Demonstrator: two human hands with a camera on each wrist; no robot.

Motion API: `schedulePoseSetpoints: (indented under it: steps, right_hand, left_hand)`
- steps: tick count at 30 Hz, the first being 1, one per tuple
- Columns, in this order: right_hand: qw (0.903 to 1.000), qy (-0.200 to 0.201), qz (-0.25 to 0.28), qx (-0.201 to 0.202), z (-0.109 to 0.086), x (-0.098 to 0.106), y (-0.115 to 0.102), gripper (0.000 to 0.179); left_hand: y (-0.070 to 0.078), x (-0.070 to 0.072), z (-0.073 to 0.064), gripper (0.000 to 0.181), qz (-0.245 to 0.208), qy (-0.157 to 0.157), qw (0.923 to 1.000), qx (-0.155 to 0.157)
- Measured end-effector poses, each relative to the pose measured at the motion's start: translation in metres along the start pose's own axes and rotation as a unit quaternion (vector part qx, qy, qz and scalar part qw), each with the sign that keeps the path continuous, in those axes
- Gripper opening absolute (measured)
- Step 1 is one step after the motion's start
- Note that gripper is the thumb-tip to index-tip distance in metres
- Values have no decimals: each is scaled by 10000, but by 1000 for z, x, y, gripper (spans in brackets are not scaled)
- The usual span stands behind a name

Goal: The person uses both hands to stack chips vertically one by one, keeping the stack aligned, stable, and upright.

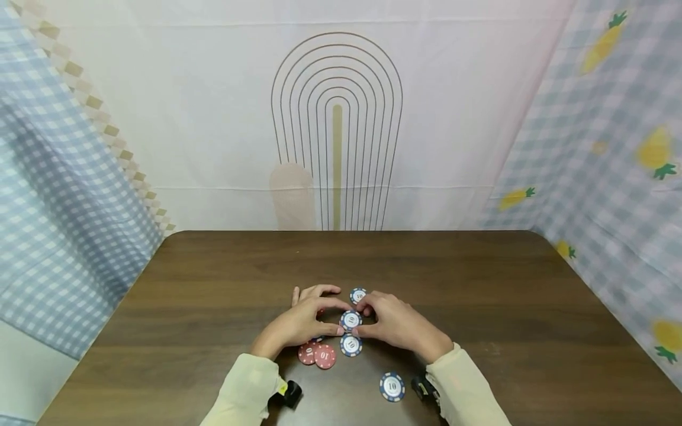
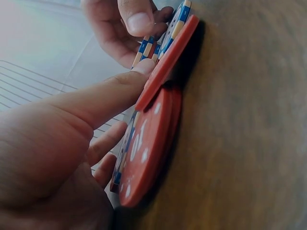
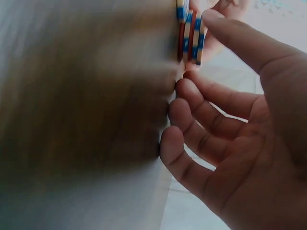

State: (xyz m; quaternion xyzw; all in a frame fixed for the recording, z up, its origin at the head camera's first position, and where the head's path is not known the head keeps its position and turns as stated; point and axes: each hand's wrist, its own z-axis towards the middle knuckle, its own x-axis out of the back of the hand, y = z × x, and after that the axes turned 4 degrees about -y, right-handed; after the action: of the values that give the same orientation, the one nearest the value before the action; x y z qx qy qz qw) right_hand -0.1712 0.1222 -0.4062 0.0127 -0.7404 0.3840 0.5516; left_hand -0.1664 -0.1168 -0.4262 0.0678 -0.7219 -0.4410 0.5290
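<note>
A small stack of poker chips, topped by a blue and white chip marked 10 (image 1: 351, 320), stands between my hands. My left hand (image 1: 298, 321) holds the stack's left side with its thumb and forefinger, the other fingers spread beyond. My right hand (image 1: 396, 322) has its thumb at the right edge and its fingers bent on the far side, fingertips down at the tabletop. Red and blue layers alternate along the edge of the stack (image 3: 192, 40) in the right wrist view. Just in front lies another blue chip (image 1: 351, 345).
Overlapping red chips (image 1: 324, 356) lie beneath my left hand, with blue ones (image 2: 122, 158) partly hidden beside them. One blue chip (image 1: 359, 295) is beyond the stack and another (image 1: 392, 387) nearer me. The brown table (image 1: 506, 284) meets a patterned cloth (image 1: 213, 118) behind.
</note>
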Motion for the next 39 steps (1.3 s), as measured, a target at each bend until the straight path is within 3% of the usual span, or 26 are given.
schedulePoseSetpoints:
  steps: [8, 15, 20, 30, 39]
  right_hand:
    - [9994, -132, 272, 177, -10, 13, 3, 35]
    - [9970, -5, 513, 579, -33, 30, 5, 35]
    - [9929, -587, 503, 900, -51, 29, 9, 38]
    - [9753, -1560, 818, 1331, -71, 26, 26, 41]
    - [9691, -2042, 678, 1208, -73, 27, 33, 51]
  left_hand:
    - [-2, -1, -5, 32, -16, 44, 9998, 167]
    - [3, 4, -3, 31, -62, 58, 10000, 35]
    - [2, 3, -4, 32, -66, 51, 10000, 51]
    - [-2, -1, 0, 31, -120, 54, 9999, 23]
    - [-1, -1, 3, 32, -155, 29, 9999, 7]
